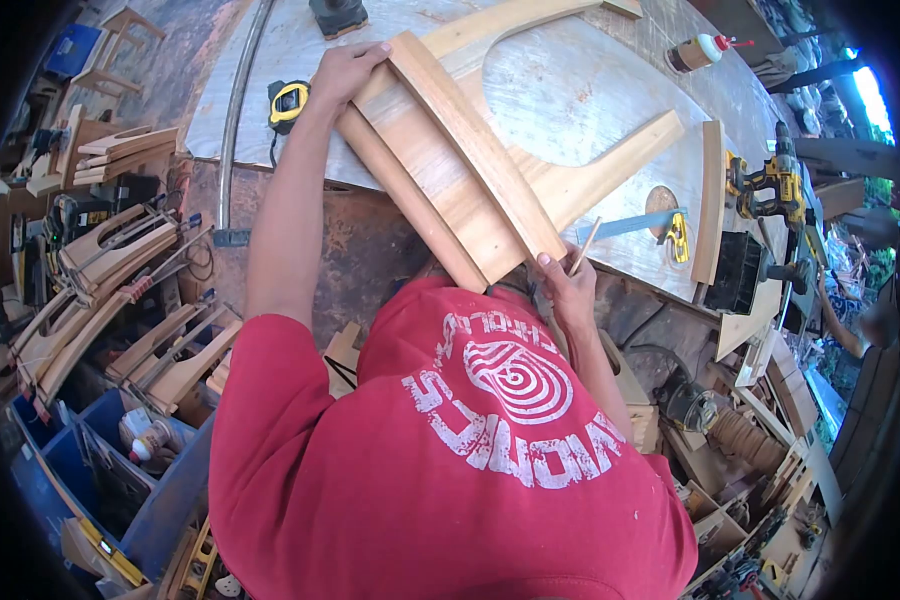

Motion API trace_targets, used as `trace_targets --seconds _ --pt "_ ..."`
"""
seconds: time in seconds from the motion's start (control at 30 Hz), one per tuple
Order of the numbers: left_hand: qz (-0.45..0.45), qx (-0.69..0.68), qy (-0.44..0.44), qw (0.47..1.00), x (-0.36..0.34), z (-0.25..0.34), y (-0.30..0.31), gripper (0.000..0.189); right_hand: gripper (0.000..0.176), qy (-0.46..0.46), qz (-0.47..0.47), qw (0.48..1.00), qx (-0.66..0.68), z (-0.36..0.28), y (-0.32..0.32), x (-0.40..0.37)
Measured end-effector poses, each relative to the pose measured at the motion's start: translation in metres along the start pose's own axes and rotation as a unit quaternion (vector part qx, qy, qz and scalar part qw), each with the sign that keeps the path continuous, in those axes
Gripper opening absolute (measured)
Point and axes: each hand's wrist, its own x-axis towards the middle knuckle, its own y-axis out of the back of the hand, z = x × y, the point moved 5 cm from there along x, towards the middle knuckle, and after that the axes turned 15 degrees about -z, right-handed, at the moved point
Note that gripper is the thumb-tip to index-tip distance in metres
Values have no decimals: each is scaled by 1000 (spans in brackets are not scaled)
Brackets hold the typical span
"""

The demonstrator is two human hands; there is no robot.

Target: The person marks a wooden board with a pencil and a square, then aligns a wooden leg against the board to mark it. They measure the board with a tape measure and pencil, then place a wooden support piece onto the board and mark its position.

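A curved wooden strip lies across a pale wooden chair-like frame, which rests on the worktable and reaches over its near edge. At the strip's far end my left hand is closed, gripping it against the frame. My right hand is closed at the near end, its thumb on the strip. A thin pencil sticks up from the fingers of that same hand. Just beyond it lies a try square with a blue blade and yellow handle. The undersides of the fingers are hidden.
On the worktable are a yellow tape measure, a glue bottle and another curved wooden piece. A yellow drill stands at the right. Clamped wooden parts and a blue bin are at the left.
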Motion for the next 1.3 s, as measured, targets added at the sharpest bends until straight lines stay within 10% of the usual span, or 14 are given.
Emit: trace_targets --seconds 1.3 --pt "12 17 7 1000 -1 0 -4 48 57 4 -3 1000 8 -1 4 -1"
